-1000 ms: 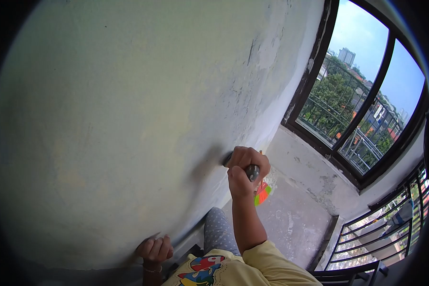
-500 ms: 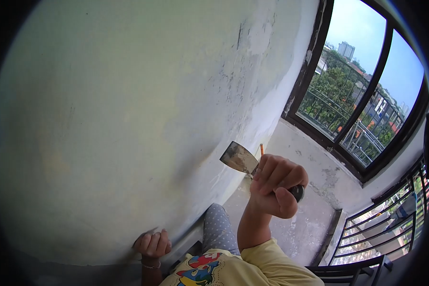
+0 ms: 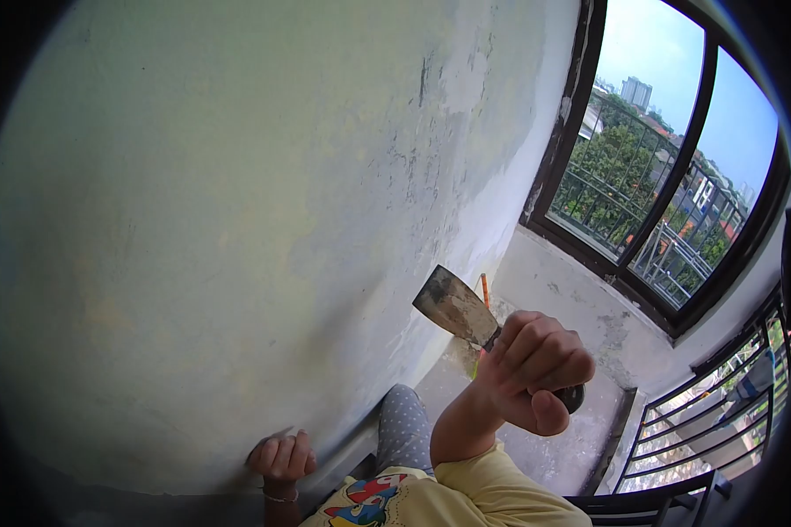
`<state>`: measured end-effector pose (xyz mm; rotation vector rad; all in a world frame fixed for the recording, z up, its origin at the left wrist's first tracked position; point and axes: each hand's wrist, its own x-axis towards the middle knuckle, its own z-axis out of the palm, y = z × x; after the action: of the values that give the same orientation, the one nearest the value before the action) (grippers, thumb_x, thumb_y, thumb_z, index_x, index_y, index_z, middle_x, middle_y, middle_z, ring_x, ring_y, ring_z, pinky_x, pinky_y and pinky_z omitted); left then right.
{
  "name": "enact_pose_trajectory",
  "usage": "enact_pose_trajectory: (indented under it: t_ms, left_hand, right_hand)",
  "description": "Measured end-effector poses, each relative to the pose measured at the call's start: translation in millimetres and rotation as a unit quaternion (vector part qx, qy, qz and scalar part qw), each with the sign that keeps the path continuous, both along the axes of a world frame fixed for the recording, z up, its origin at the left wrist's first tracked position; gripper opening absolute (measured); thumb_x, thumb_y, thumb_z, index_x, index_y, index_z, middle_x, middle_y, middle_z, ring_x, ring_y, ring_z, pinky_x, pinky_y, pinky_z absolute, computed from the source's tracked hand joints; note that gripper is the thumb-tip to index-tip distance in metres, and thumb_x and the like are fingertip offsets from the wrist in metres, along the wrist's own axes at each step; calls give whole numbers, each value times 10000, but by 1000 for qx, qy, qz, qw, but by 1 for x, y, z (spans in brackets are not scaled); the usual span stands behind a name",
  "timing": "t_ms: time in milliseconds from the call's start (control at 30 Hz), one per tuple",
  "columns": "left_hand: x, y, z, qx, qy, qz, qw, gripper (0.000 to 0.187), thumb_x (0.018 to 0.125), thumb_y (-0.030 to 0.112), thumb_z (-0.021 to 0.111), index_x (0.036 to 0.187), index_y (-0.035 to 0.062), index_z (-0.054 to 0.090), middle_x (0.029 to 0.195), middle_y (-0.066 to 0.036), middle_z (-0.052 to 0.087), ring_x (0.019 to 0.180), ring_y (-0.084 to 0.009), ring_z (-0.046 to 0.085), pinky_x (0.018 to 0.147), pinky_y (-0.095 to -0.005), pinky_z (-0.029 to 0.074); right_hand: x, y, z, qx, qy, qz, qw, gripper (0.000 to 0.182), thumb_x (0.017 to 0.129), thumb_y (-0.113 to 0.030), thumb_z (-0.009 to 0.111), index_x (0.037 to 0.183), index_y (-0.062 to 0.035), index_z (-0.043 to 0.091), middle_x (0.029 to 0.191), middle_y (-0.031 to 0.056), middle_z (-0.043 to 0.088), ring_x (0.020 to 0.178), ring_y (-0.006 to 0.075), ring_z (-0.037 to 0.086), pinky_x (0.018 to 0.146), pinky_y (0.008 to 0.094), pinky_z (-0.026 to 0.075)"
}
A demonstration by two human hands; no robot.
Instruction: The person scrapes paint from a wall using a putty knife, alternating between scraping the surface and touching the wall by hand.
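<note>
My right hand point(image 3: 536, 369) is wrapped round the dark handle of a putty knife point(image 3: 457, 306). Its wide metal blade, stained and smeared, points up and left, and a gap seems to separate it from the wall. Low on the left, my left hand point(image 3: 281, 455) is closed with curled fingers close against the wall point(image 3: 193, 263); whatever it may hold is hidden. The wall has a patchy pale green and grey surface, with dark scraped marks and flaking toward the window.
A dark-framed window point(image 3: 620, 259) stands at the upper right above a stained low wall point(image 3: 580, 299). Black metal railings point(image 3: 703, 430) run along the lower right. An orange stick-like thing point(image 3: 485, 288) stands in the corner behind the putty knife.
My right hand has moved down and to the right with the putty knife, drawing away from the wall. My left hand has hardly moved. The view has shifted slightly.
</note>
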<state>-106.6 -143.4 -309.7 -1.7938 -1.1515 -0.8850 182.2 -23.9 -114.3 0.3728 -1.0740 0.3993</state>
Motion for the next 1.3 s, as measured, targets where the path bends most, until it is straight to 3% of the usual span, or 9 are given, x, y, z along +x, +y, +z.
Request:
enact_pose_trajectory:
  t_ms: [33, 167, 267, 567, 800, 1033, 1100, 1167, 1300]
  left_hand:
    - [0, 2, 3, 1, 0, 0, 1000, 355, 922, 253, 427, 756, 135, 719, 616, 9, 547, 574, -149, 524, 511, -285, 497]
    - [5, -9, 3, -14, 1, 9, 1000, 374, 939, 267, 423, 754, 132, 718, 610, 8, 545, 566, -153, 519, 507, -288, 495]
    - [0, 6, -2, 11, -12, 4, 1000, 383, 949, 281, 424, 755, 135, 719, 610, 10, 548, 563, -151, 512, 497, -290, 480]
    - [3, -2, -8, -6, 10, 23, 1000, 360, 929, 270, 446, 758, 129, 729, 629, 4, 597, 608, -191, 522, 585, -349, 451]
    - [8, -7, -12, -47, -12, 42, 998, 339, 958, 295, 450, 782, 180, 716, 668, 41, 614, 675, -163, 544, 692, -373, 358]
    - [23, -16, -19, -145, -120, -17, 982, 286, 910, 248, 488, 755, 128, 696, 640, -22, 601, 675, -229, 525, 736, -421, 378]
    - [31, -13, -21, -157, -143, -57, 976, 255, 896, 219, 509, 742, 121, 688, 631, -30, 599, 699, -235, 550, 745, -426, 397]
    - [41, -12, -30, -262, -212, -147, 930, 194, 892, 186, 550, 783, 97, 683, 652, -33, 613, 730, -261, 587, 749, -428, 420]
    - [82, 2, -13, -362, -258, -184, 877, 187, 896, 164, 585, 1012, 51, 679, 889, -103, 679, 851, -296, 625, 794, -423, 460]
  right_hand:
    - [-4, 1, 1, 18, 0, 14, 1000, 231, 664, -123, 622, 586, -90, 407, 469, 27, 457, 390, 130, 393, 395, 282, 324]
    - [-38, 79, -56, -325, -198, -202, 902, 217, 568, -43, 550, 579, -62, 334, 498, 26, 345, 447, 142, 342, 423, 299, 236]
    - [-18, 45, -37, -200, 3, -5, 980, 196, 591, -122, 551, 557, -87, 362, 458, 62, 407, 386, 143, 305, 399, 293, 272]
    - [-4, 44, -25, -95, 6, 78, 992, 186, 690, -156, 597, 636, -96, 428, 481, 41, 480, 383, 143, 370, 398, 300, 331]
    - [14, 25, -19, -158, 5, 8, 987, 195, 707, -153, 600, 640, -96, 426, 484, 55, 487, 382, 148, 382, 405, 306, 335]
    - [22, 10, -30, -183, 110, -54, 975, 366, 976, -235, 566, 660, -112, 427, 489, 56, 480, 388, 153, 431, 407, 292, 374]
    - [26, 13, -57, -290, -3, -49, 956, 490, 1065, -429, 484, 677, -140, 409, 497, 19, 403, 421, 138, 358, 443, 290, 349]
    - [24, 8, -82, -349, -12, -7, 937, 497, 1035, -459, 569, 687, -128, 442, 516, 26, 430, 441, 149, 403, 453, 299, 372]
    - [12, -5, -137, -629, -136, 102, 759, 413, 955, -346, 737, 728, -86, 511, 567, 68, 538, 486, 192, 539, 496, 322, 461]
